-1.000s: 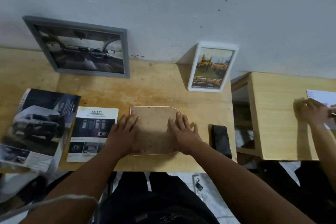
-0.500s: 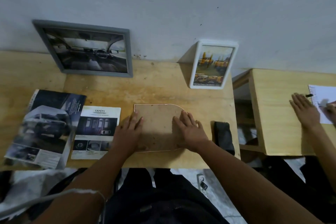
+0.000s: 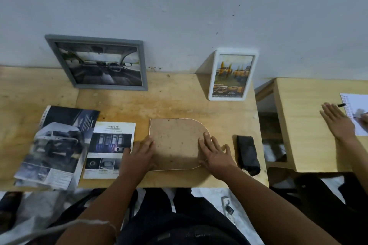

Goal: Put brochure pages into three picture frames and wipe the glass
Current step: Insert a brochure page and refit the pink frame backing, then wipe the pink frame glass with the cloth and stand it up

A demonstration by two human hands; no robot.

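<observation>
A third picture frame (image 3: 176,141) lies face down on the wooden table (image 3: 169,103), its brown backing board up, one far corner rounded. My left hand (image 3: 139,155) lies flat at its left edge and my right hand (image 3: 214,153) presses flat on its right side. A grey frame (image 3: 99,63) with a car-interior page leans on the wall at the back left. A white frame (image 3: 232,74) with a yellow-car page stands at the back right. A loose "Safety" page (image 3: 108,149) and the open brochure (image 3: 55,145) lie to the left.
A folded black cloth (image 3: 248,154) lies right of the face-down frame. A second wooden table (image 3: 306,125) stands to the right, where another person's hand (image 3: 338,123) rests beside white paper (image 3: 356,111). A power strip (image 3: 228,208) lies on the floor.
Both my hands have slid slightly outward and nearer along the backing board. The other person's hand on the right table has spread flat.
</observation>
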